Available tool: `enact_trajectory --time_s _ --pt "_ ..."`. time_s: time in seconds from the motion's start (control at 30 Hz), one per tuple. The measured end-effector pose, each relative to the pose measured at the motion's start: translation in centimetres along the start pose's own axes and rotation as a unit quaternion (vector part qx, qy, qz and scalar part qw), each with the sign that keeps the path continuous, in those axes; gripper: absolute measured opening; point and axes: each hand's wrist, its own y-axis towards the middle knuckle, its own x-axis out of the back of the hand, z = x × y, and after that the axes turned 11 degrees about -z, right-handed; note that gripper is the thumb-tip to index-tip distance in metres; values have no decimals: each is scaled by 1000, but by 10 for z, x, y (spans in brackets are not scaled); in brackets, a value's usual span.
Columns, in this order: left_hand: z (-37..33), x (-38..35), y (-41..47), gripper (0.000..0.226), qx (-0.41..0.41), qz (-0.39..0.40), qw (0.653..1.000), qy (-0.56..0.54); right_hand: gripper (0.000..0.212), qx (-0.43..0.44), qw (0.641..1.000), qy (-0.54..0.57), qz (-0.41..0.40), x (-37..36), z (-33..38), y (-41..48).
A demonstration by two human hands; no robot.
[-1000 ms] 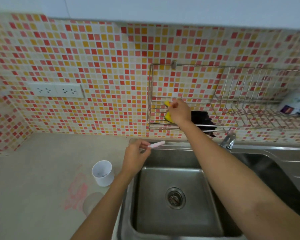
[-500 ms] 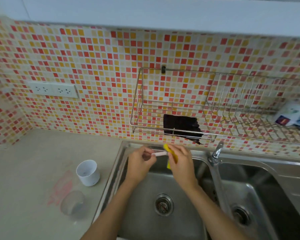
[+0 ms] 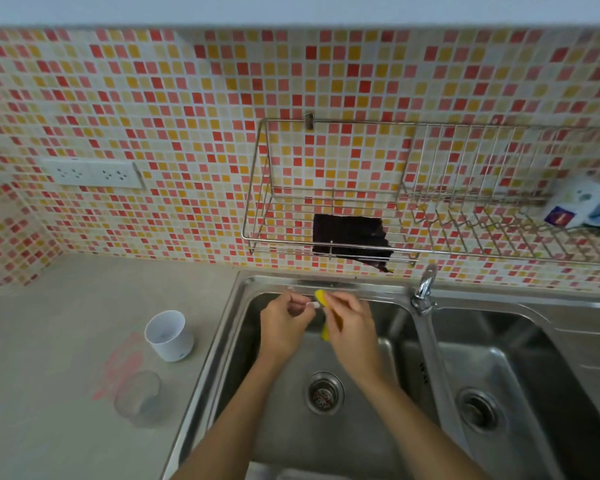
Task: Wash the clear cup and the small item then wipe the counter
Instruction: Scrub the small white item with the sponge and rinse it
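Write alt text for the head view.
Over the sink basin, the left hand pinches a small pale item while the right hand holds a yellow sponge against it. A clear cup and a white cup sit on the counter by a pink smear.

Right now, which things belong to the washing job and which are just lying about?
In the job: small item in left hand; yellow sponge in right hand; clear cup; stained counter; sink.
Lying about: white cup; black cloth and packets in wire rack; sockets.
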Motion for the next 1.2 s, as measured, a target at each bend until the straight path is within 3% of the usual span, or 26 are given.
enact_trajectory --time_s 0.1,0.23,0.37,0.53,0.67,0.8,0.93,1.07,1.13,1.2 --pt "1 -2 -2 7 16 -1 1000 1 38 -62 998 -2 -8 4 -9 -2" --pt "4 -3 2 6 14 3 1000 -3 40 -5 1000 8 -6 2 2 -12" --pt "4 -6 2 5 26 7 1000 -11 39 -72 996 1 -43 4 -11 -4" --pt "7 -5 5 3 20 34 999 -36 46 25 999 -11 -23 -1 1 -9" --pt "10 -4 9 4 33 62 997 -42 52 30 996 -80 -2 -2 -13 8" --pt "13 0 10 12 53 79 993 -64 45 89 987 -130 37 -3 -23 13" --pt "17 2 6 4 33 95 994 -53 38 141 976 -159 44 -1 -31 17" --pt "18 5 8 15 -71 123 990 -9 36 161 973 -150 71 6 -30 24" --pt "20 5 14 14 -73 114 991 -8 37 161 974 -143 64 7 -30 31" --pt "22 3 17 12 -46 85 995 -26 38 103 986 -126 34 6 -31 32"
